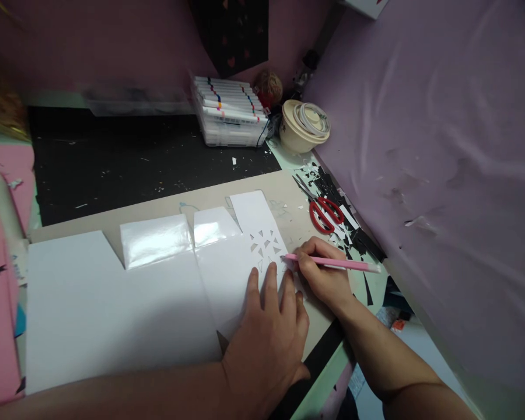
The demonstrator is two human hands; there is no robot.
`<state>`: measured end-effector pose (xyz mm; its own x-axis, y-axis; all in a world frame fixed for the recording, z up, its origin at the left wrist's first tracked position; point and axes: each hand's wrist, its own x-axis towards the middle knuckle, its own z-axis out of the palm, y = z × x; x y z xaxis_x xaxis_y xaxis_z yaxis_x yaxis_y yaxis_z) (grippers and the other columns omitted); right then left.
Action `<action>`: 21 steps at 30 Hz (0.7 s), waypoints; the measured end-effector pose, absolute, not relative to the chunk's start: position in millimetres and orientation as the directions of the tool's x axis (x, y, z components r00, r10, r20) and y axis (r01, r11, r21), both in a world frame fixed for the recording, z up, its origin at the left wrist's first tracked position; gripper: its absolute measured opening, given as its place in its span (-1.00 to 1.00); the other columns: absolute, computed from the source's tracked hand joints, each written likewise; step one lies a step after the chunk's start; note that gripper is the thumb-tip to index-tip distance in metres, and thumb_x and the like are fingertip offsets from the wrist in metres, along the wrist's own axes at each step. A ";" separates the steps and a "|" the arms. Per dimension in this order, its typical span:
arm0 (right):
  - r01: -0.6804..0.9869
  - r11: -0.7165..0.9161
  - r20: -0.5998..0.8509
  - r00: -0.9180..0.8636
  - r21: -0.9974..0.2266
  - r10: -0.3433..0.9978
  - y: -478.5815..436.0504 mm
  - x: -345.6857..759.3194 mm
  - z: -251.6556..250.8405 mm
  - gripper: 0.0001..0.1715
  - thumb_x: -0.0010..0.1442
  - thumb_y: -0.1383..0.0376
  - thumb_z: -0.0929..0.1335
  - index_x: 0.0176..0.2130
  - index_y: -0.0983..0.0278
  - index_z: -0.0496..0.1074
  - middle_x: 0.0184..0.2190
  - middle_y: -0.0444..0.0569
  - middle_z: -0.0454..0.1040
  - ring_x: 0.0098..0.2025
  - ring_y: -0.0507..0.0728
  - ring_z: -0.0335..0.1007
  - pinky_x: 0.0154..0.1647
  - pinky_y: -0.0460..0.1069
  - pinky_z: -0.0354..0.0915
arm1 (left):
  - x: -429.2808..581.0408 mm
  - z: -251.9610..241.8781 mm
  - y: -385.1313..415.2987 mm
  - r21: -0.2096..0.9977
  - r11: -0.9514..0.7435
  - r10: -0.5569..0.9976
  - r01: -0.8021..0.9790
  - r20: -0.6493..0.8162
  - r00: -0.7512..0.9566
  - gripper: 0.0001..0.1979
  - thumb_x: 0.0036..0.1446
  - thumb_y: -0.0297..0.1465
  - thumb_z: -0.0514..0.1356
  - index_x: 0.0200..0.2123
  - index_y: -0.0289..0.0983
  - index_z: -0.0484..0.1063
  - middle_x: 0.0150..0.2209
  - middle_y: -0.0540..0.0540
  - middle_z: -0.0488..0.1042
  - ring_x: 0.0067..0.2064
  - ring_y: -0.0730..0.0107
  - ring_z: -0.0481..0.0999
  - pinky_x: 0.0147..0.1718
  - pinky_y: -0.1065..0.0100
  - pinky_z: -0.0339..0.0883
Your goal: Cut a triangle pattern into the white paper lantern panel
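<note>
White card (114, 303): smooth paper board, matt across the main panel, with two glossy flaps (156, 239) that catch the light.
Pink pen (345, 265): smooth plastic barrel (tip too small to tell).
Scissors (326, 213): shiny red plastic handles, dark metal blades.
Marker case (230, 125): clear plastic.
Twine ball (268, 87): rough fibre.
Mauve sheet (441, 146): matt cloth, creased.
Black mat (114, 157): matt, flecked with paper scraps.

place: home craft desk | signs: marker box (230, 111), red scissors (326, 213), paper scraps (354, 230), twine ball (268, 87), cut card (157, 291)
</note>
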<state>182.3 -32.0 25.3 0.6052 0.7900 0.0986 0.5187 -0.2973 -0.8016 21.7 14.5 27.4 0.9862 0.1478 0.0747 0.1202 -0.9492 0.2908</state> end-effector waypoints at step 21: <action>0.506 -0.281 0.122 0.624 -0.815 0.772 -32.3 183.7 23.4 -0.74 0.07 0.43 0.32 -0.59 0.23 0.26 -0.66 -0.25 0.29 -0.58 -0.02 0.18 -0.54 -0.08 0.15 | 21.8 32.1 17.6 0.285 -0.952 0.124 0.108 0.041 0.991 -0.18 -0.02 0.17 0.21 0.14 -0.30 0.44 0.25 -0.49 0.28 0.27 -0.49 0.20 0.13 -0.40 0.13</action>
<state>183.7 -32.3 23.4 0.6244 0.7715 0.1218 0.5063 -0.2811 -0.8152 21.8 17.6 32.1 0.9914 0.1245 0.0409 0.1078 -0.9523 0.2854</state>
